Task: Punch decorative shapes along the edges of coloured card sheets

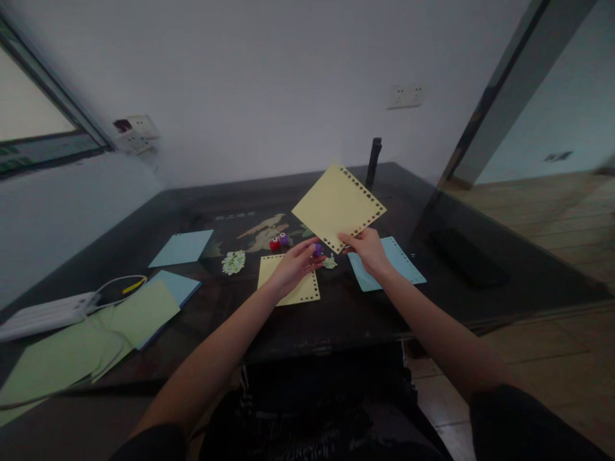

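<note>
My right hand (pixel 368 250) pinches the lower corner of a yellow sheet of paper (pixel 331 205), which is raised and tilted above the table. Small shaped holes run along two of its edges. My left hand (pixel 298 262) has its fingers closed around a small purple paper punch (pixel 317 250), just left of the sheet's lower corner. Beneath that hand lies another yellow sheet (pixel 302 291) with punched edges. A little heap of paper cut-outs (pixel 330 262) sits beside the left fingertips. Under my right wrist rests a blue sheet (pixel 396 262), also punched along an edge.
Red (pixel 275 243) and purple (pixel 284 239) owl-like punches stand behind my left hand. Further left are a larger cut-out pile (pixel 234 262), a blue sheet (pixel 182 248), green sheets (pixel 96 333) and a white power strip (pixel 48 315). A black object (pixel 466 259) lies right.
</note>
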